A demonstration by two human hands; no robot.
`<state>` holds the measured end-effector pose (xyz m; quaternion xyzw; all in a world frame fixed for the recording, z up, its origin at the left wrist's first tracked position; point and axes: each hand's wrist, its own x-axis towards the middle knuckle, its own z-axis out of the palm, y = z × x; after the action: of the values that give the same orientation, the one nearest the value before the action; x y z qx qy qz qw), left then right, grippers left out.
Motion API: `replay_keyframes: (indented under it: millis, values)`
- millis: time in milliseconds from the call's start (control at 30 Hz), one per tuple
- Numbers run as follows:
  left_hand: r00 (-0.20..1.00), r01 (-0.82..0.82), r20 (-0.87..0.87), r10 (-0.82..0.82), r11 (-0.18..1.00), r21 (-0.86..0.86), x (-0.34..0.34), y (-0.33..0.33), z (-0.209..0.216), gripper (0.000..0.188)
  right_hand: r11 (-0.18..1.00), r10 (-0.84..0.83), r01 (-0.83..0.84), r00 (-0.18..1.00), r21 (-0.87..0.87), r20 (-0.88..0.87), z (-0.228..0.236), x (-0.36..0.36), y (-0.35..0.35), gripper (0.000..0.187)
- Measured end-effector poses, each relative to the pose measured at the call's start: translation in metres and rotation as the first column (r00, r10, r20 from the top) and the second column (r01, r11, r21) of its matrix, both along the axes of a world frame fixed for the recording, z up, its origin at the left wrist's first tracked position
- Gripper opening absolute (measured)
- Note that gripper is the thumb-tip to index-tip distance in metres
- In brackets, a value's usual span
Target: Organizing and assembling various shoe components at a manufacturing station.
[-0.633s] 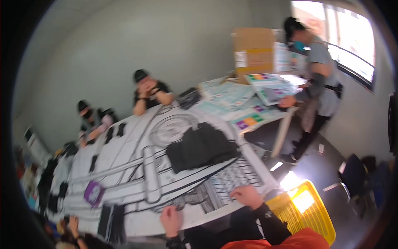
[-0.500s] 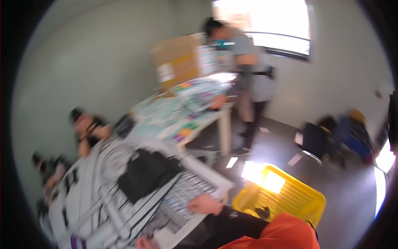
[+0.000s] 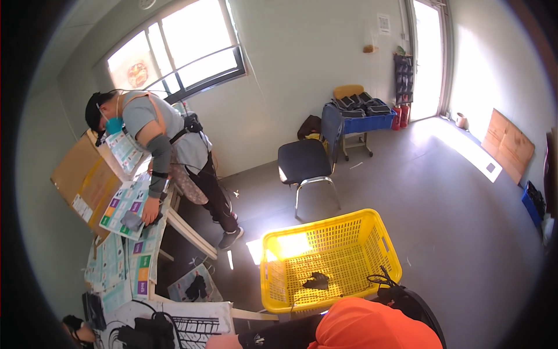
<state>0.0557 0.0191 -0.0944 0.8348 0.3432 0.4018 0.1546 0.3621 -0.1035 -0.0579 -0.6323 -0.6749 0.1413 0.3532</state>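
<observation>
My right hand (image 3: pixel 222 342) shows only in part at the bottom edge, over the near edge of the white table (image 3: pixel 224 311) with black line drawings on it. Its fingers are out of sight, so its grip cannot be read. Black fabric pieces (image 3: pixel 152 333) with dark cords lie left of it. A black sleeve (image 3: pixel 273 337) covers my right forearm below an orange garment (image 3: pixel 372 326). My left hand is out of the picture. A yellow plastic basket (image 3: pixel 273 291) stands on the floor beyond my arm, with one small black piece (image 3: pixel 316 281) inside.
A masked co-worker (image 3: pixel 163 122) bends over a table of printed sheets (image 3: pixel 139 256) beside a cardboard box (image 3: pixel 87 174). Another person's hand (image 3: pixel 84 333) shows lower left. A black chair (image 3: pixel 305 160), a blue crate (image 3: pixel 369 122) of dark items and fire extinguishers (image 3: pixel 400 118) stand farther back.
The view has swung right, bringing the door and chair into fuller sight. The white table and my right hand have shifted toward the lower left; my left hand has left the picture.
</observation>
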Motion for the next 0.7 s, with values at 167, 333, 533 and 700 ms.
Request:
replay_keyframes:
  millis: [167,333,533,700]
  values:
    - [0.996,0.075,-0.047,-0.074,0.997,0.015,0.028,0.032,-0.006,0.011,0.999,-0.021,0.022,0.999,0.046,-0.025,0.007,0.006,-0.011,0.019]
    - [0.984,0.146,-0.104,-0.143,0.989,0.022,0.061,0.068,-0.014,0.012,0.995,-0.037,0.042,0.998,0.087,-0.06,0.011,0.006,-0.02,0.019]
    - [0.96,0.23,-0.166,-0.224,0.973,0.021,0.118,0.11,-0.026,0.012,0.989,-0.056,0.068,0.994,0.129,-0.093,0.014,0.011,-0.036,0.02]
    - [0.926,0.314,-0.224,-0.305,0.949,0.009,0.182,0.142,-0.034,0.013,0.982,-0.088,0.108,0.988,0.157,-0.129,0.017,0.016,-0.05,0.02]
